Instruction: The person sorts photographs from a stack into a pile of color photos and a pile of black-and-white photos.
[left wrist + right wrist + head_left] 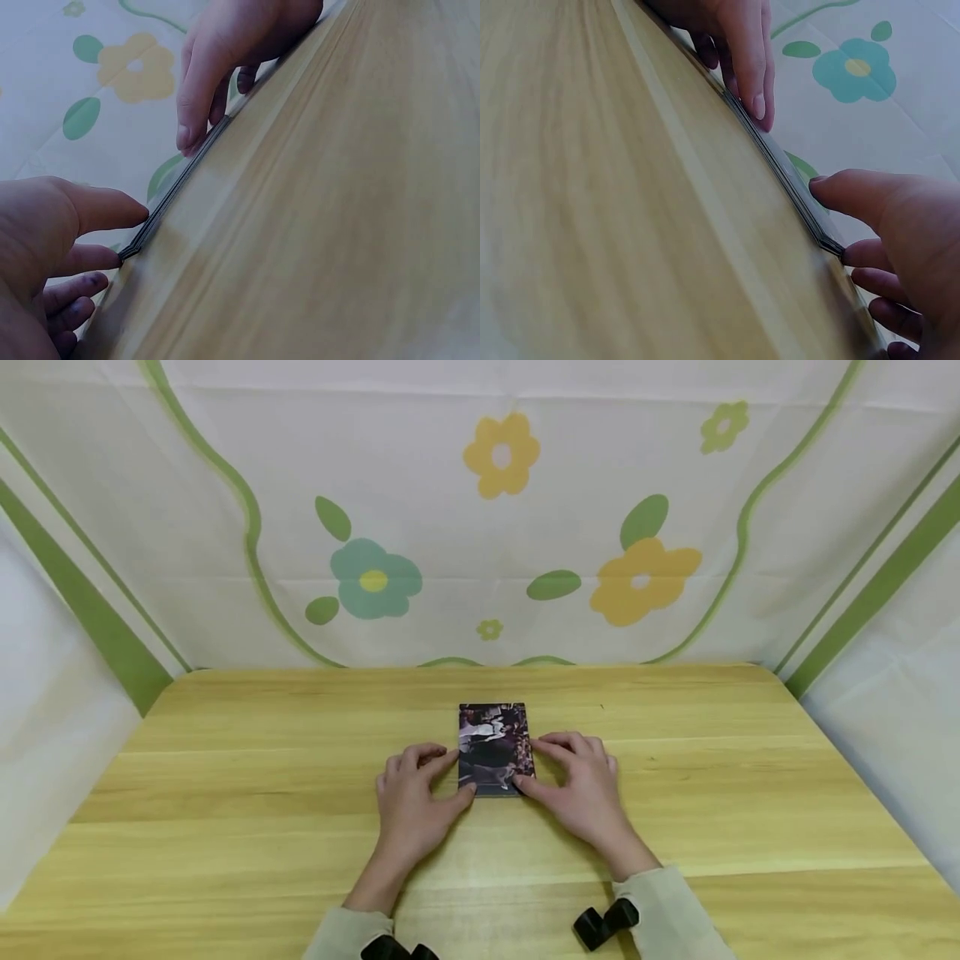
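A thin stack of picture cards lies flat on the wooden table, its top printed with a dark photo of figures. Several thin layers show along its edge in the left wrist view. My left hand holds the near left corner, thumb at the front edge and index finger along the left side. On the other side my right hand grips the near right corner the same way, its thumb lapping slightly over the top. Other fingers of both hands curl loosely beside the stack.
The wooden table reaches back to a white cloth backdrop printed with flowers and green lines. White cloth walls stand at both sides. Black wrist devices sit at the sleeve cuffs.
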Demonstrator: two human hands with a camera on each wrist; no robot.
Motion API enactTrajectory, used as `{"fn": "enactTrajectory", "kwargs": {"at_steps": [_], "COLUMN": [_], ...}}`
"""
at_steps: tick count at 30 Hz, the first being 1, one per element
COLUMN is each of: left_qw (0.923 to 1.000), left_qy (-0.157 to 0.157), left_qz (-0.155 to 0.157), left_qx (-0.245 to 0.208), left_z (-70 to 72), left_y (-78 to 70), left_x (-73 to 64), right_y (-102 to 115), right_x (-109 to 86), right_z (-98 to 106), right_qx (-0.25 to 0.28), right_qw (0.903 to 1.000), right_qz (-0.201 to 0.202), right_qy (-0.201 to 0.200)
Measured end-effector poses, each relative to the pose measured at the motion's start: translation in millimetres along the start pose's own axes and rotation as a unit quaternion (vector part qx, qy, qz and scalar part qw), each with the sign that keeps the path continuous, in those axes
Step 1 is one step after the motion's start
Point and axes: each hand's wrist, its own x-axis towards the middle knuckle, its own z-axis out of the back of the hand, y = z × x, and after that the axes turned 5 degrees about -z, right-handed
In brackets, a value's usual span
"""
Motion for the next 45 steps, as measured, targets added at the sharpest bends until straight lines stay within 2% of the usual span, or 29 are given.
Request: {"fn": "enactTrajectory", "kwargs": {"at_steps": [26, 32, 45], "left_qw": [0.9998, 0.9997, 0.9993], "left_qy": [0.004, 0.003, -0.012], "left_qz": [-0.002, 0.0, -0.025], "left_qx": [-0.018, -0.022, -0.026], "left_z": [-0.1, -1.6, -8.6], "left_y": [-1.1, -0.2, -1.5], "left_x": [-0.5, -1.4, 0.9], "right_y": [0.6, 0.7, -7.7], "right_x": [-1.5, -2.2, -0.2], "right_z": [-0.9, -0.4, 3.1], "right_qx": [0.003, 0.004, 0.003], "right_qw": [0.9999, 1.0, 0.9999], "right_qz": [0.002, -0.002, 0.009], "right_qy": [-0.012, -0.004, -0.006]}}
